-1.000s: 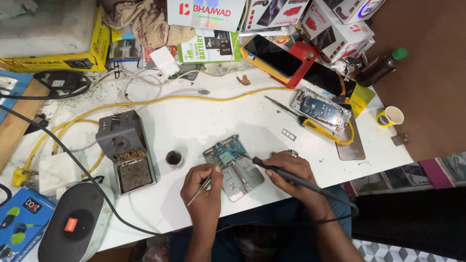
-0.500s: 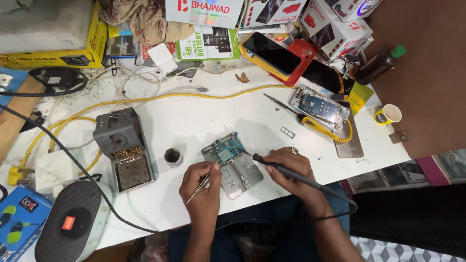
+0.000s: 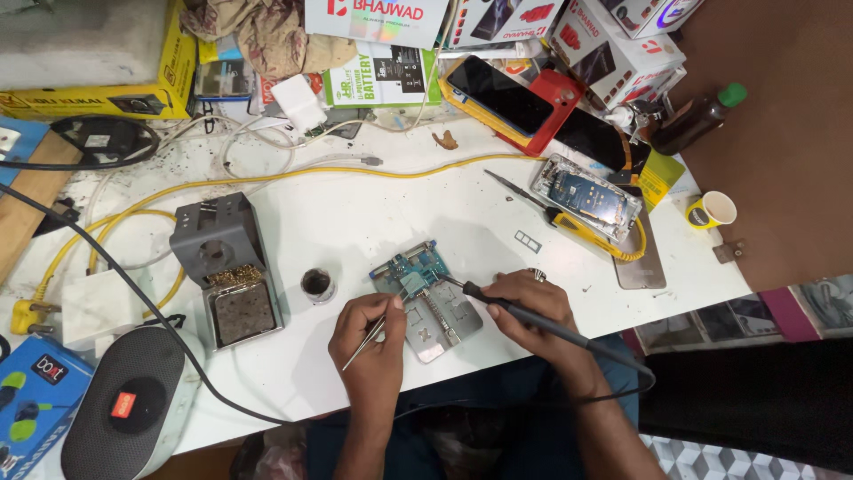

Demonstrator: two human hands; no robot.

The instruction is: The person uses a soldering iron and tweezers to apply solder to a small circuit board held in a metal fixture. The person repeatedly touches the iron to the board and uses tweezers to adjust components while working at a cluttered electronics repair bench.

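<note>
At the lower centre of the frame, a pair of thin metal tweezers (image 3: pixel 371 332) is pinched in the closed fingers of the left hand (image 3: pixel 371 342), its tip brought to the circuit board (image 3: pixel 414 272). Just to the right, the right hand (image 3: pixel 531 307) is wrapped around a black soldering iron (image 3: pixel 533 318), whose tip is laid on the same board. The board is clamped in a silver metal holder (image 3: pixel 440 316) on the white table (image 3: pixel 373 213), between the two hands.

Left of the holder a small round tin (image 3: pixel 316 284) is seen, and further left a grey soldering stand (image 3: pixel 224 267) with brass wool. A grey speaker (image 3: pixel 124 409) lies at the lower left.

Toward the centre right, a yellow-handled screwdriver (image 3: pixel 560 218) is placed beside an opened phone (image 3: pixel 586 196). Across the middle a yellow cable (image 3: pixel 293 176) is run. Along the upper edge, a phone in a red case (image 3: pixel 515 98) and stacked boxes (image 3: pixel 613 49) are crowded.
</note>
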